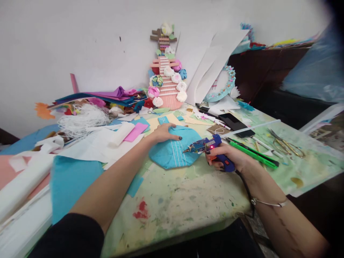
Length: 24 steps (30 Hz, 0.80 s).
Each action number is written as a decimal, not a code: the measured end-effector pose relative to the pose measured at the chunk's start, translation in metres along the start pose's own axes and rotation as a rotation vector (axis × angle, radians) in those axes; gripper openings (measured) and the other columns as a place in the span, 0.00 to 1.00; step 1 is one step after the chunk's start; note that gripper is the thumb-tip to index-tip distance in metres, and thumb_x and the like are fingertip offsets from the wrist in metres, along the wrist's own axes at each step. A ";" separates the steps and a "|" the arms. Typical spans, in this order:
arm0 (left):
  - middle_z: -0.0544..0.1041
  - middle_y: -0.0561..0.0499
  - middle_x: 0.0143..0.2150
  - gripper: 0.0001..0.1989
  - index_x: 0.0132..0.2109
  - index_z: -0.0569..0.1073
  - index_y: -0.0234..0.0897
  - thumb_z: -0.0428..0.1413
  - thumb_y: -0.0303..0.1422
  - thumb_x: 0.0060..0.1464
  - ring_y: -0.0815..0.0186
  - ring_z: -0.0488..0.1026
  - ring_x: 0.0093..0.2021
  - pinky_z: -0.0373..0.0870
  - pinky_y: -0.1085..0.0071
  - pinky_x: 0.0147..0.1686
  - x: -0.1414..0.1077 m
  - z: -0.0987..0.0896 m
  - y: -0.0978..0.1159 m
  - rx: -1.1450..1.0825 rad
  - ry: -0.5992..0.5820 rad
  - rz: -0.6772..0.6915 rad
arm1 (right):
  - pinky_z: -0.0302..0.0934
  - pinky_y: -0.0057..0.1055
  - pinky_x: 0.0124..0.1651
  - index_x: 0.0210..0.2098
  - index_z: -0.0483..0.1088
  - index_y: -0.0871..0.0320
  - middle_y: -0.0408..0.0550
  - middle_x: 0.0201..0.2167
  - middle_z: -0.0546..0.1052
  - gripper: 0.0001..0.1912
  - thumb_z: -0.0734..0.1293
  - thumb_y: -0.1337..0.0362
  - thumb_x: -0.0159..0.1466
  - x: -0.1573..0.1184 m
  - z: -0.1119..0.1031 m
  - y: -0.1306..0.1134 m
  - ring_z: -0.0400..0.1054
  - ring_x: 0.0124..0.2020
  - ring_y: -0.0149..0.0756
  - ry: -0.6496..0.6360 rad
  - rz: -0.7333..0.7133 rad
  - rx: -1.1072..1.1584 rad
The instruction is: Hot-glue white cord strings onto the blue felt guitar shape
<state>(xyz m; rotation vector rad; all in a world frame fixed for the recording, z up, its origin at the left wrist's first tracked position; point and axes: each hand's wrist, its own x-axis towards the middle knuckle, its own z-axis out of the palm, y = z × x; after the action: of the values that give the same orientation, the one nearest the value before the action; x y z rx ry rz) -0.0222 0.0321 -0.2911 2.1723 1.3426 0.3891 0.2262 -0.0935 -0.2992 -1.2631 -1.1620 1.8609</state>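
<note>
A blue paper-covered craft piece with a rounded, cornered outline lies on the table, several white strings running across its front. My left hand holds it at the upper left, thumb on top and fingers by the far edge. My right hand is wrapped round a dark blue hot glue gun, with its small red light on. The gun's nozzle points left, over or touching the piece beside the strings; contact is hard to tell.
A pink guitar-shaped craft with paper flowers leans on the wall. Right of my hand lie a green box cutter, a phone and scissors. White string and paper sheets crowd the left side.
</note>
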 end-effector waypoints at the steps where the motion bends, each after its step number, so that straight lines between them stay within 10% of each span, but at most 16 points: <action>1: 0.64 0.42 0.64 0.41 0.59 0.66 0.37 0.62 0.49 0.39 0.48 0.60 0.63 0.56 0.58 0.61 0.000 0.000 0.000 -0.004 0.000 0.002 | 0.48 0.23 0.16 0.20 0.71 0.63 0.49 0.19 0.75 0.09 0.70 0.62 0.47 0.000 0.000 0.000 0.56 0.13 0.22 -0.002 0.008 -0.004; 11: 0.68 0.41 0.60 0.34 0.55 0.71 0.37 0.65 0.44 0.39 0.48 0.64 0.60 0.60 0.58 0.58 0.004 0.002 -0.008 -0.211 0.062 0.046 | 0.48 0.23 0.15 0.19 0.71 0.64 0.50 0.18 0.74 0.09 0.70 0.63 0.47 -0.009 -0.001 -0.005 0.56 0.12 0.22 -0.069 -0.016 0.020; 19: 0.78 0.44 0.40 0.09 0.33 0.76 0.36 0.63 0.33 0.43 0.56 0.73 0.45 0.66 0.70 0.40 0.014 -0.027 -0.036 -0.297 0.566 -0.207 | 0.43 0.24 0.16 0.20 0.72 0.64 0.49 0.21 0.74 0.08 0.70 0.63 0.48 -0.006 -0.008 -0.002 0.53 0.13 0.21 -0.033 -0.176 0.149; 24: 0.70 0.45 0.17 0.18 0.16 0.67 0.35 0.67 0.38 0.37 0.59 0.70 0.25 0.57 0.71 0.23 0.008 -0.041 -0.053 -0.295 0.382 -0.394 | 0.43 0.25 0.18 0.21 0.73 0.64 0.49 0.20 0.74 0.09 0.71 0.62 0.47 -0.006 -0.006 -0.005 0.53 0.12 0.21 0.049 -0.218 0.182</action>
<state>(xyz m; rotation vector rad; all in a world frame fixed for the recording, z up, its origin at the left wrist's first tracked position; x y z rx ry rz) -0.0782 0.0698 -0.2899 1.5967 1.7480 0.8147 0.2340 -0.0947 -0.2930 -1.0330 -1.0348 1.7220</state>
